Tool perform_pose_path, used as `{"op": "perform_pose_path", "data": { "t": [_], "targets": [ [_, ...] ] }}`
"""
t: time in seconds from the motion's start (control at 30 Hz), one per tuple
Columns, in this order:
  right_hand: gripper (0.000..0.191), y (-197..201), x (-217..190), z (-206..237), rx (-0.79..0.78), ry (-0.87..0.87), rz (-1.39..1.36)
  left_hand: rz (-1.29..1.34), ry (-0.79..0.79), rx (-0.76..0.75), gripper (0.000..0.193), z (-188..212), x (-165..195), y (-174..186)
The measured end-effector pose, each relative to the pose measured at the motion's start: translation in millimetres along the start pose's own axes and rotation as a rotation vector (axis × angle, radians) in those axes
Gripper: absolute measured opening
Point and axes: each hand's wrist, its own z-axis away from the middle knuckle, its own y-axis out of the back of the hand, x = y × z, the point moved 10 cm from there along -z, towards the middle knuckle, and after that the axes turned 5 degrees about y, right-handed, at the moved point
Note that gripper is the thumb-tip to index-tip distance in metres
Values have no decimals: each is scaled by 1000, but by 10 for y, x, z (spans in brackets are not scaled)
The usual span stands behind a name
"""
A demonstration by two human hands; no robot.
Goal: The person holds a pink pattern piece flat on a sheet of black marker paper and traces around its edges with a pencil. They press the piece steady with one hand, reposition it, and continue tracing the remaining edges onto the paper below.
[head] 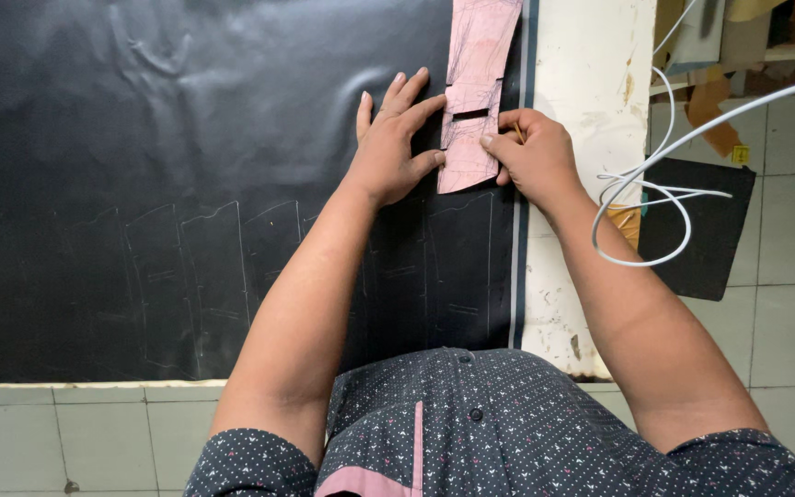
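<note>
On black leather sheet point(186, 138), left hand point(393, 147) splayed flat, pinning pink card template point(474, 101); right hand point(535, 156) pinches marking tool at template edge. Template looks thin, stiff, light, slide-prone; best pinned mid-body.

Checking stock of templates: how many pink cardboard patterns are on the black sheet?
1. The pink pattern lies at the black sheet's right edge, pressed by the left hand with the right hand at its side. Others may lie beyond the frame.

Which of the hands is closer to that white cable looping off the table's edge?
Right. The right hand sits at the pink template's right edge, near the white cable; the left hand presses the template's far side.
</note>
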Motion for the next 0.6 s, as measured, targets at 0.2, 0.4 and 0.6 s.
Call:
{"op": "perform_pose_path", "data": {
  "t": [0.2, 0.4, 0.6],
  "targets": [
    [26, 196, -324, 117, 164, 218, 106, 36, -9, 5, 71, 69, -110, -85],
    [23, 105, -781, 463, 74, 535, 363, 234, -14, 68, 71, 88, -257, -114],
    [31, 116, -461, 497, 189, 422, 665, 172, -34, 92, 74, 191, -196, -50]
  ]
}}
